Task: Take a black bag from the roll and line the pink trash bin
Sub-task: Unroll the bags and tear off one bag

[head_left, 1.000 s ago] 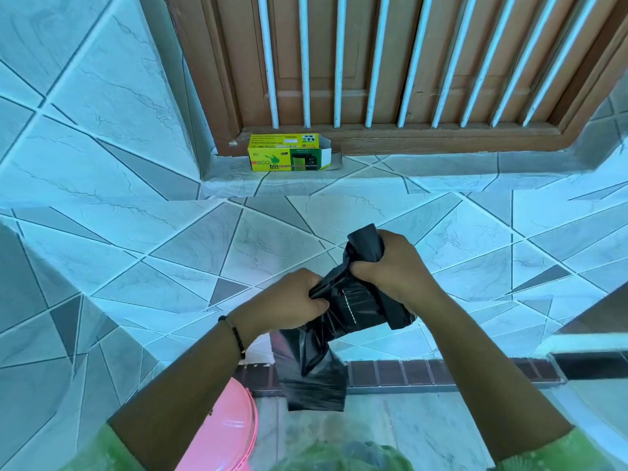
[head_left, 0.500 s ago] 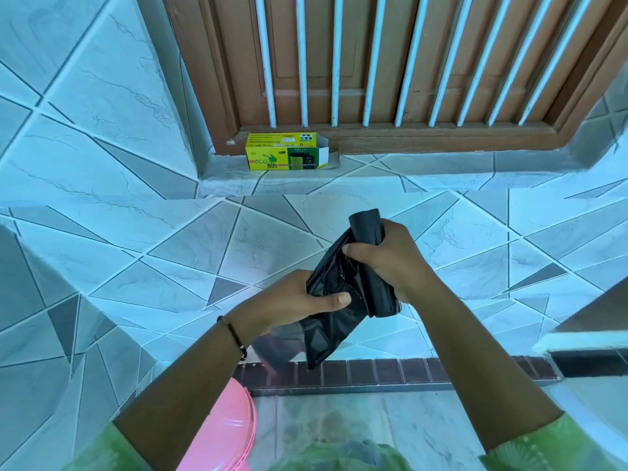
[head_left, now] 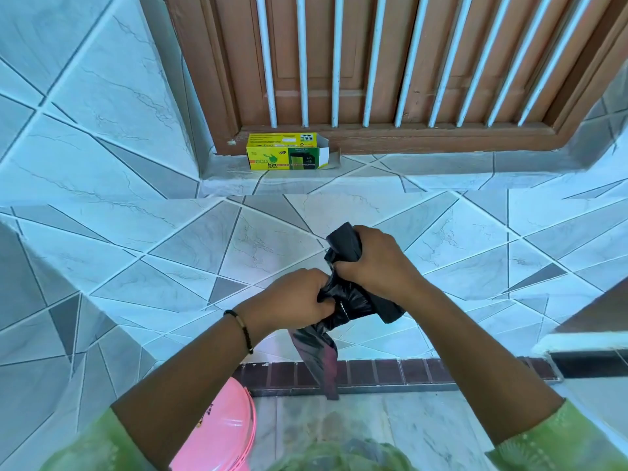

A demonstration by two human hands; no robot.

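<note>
both hands are clenched on the black bag roll [head_left: 353, 294], held in the air in front of the tiled wall. the right hand [head_left: 373, 263] grips the rolled part, whose long axis runs from about 11 o'clock down to 5 o'clock. the left hand [head_left: 295, 300] pinches the loose leading bag at the roll's 8 o'clock side, just beside a pale perforation line. a free tail of bag [head_left: 317, 358] hangs straight down toward 6 o'clock from between the hands. i judge the coming move to be a tear across that line, the hands pulling apart toward 9 and 3 o'clock, across the roll's axis. the pink trash bin [head_left: 221, 433] sits at 7 o'clock, low by the left forearm, so the left hand is nearer to it. a yellow bin liner box [head_left: 285, 153] rests on the window ledge [head_left: 424, 171] at 12 o'clock.
</note>
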